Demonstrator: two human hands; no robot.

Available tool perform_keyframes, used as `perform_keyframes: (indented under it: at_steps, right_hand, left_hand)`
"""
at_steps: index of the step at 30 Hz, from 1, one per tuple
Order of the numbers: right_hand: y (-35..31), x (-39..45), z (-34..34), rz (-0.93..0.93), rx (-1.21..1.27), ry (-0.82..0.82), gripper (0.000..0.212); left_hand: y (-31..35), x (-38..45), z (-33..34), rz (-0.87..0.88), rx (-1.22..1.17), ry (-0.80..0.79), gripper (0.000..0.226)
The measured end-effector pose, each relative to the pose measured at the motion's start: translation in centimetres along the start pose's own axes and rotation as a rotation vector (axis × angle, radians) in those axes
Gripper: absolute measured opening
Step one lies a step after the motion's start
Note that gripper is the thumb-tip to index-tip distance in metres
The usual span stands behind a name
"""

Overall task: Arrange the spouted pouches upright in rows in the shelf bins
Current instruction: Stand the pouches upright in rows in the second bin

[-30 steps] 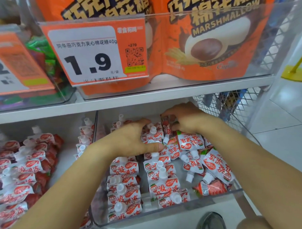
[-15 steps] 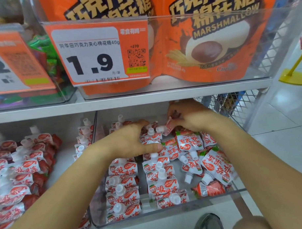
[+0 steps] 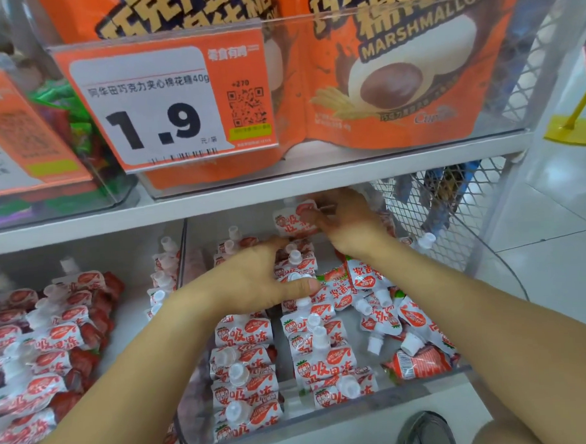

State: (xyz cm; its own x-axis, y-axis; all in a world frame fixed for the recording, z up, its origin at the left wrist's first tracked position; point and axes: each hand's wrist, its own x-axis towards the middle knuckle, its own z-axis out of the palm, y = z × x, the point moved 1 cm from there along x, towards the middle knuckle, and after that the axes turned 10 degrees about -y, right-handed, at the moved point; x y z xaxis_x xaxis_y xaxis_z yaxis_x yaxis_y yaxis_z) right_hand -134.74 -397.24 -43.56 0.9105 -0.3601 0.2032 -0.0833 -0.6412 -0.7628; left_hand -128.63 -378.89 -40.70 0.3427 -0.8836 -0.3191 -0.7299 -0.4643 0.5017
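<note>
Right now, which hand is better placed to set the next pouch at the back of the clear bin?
Right. The right hand already pinches a raised red-and-white spouted pouch near the clear plastic bin's back, while the left hand rests on the standing rows.

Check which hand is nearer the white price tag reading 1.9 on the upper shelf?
Right. The right hand holds a red-and-white spouted pouch just under the upper shelf, below-right of the white price tag; the left hand rests lower on the pouch rows.
</note>
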Motion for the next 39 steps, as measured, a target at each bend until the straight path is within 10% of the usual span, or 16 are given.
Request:
perform_keyframes:
  at_steps: [12, 17, 21, 28, 34, 39]
  right_hand:
    - [-1.0, 0.3, 1.0, 0.015, -0.116, -0.048, 0.008]
    - [-1.9, -0.2, 1.0, 0.166, -0.352, -0.188, 0.034]
    - [-2.5, -2.1, -0.9, 0.31, -0.08, -0.341, 0.031]
    - [-2.6, -5.3, -1.2, 0.455, 0.251, -0.601, 0.1]
    - [-3.0, -5.3, -1.3, 0.305, 0.297, -0.655, 0.05]
    - [-2.0, -4.1, -1.0, 0.396, 0.356, -0.699, 0.059]
  left_hand:
    - [0.2, 0.2, -0.5, -0.028, -0.072, 0.015, 0.061]
    - [-0.1, 0.1, -0.4, -0.019, -0.185, -0.013, 0.064]
    - [0.4, 0.1, -1.0, -0.073, -0.276, 0.037, 0.045]
    - [2.3, 0.3, -1.1, -0.201, -0.212, -0.143, 0.1]
    - [1.9, 0.1, -1.5, -0.239, -0.072, -0.264, 0.124]
    - [1.2, 0.8, -1.2, -0.245, -0.077, -0.186, 0.141]
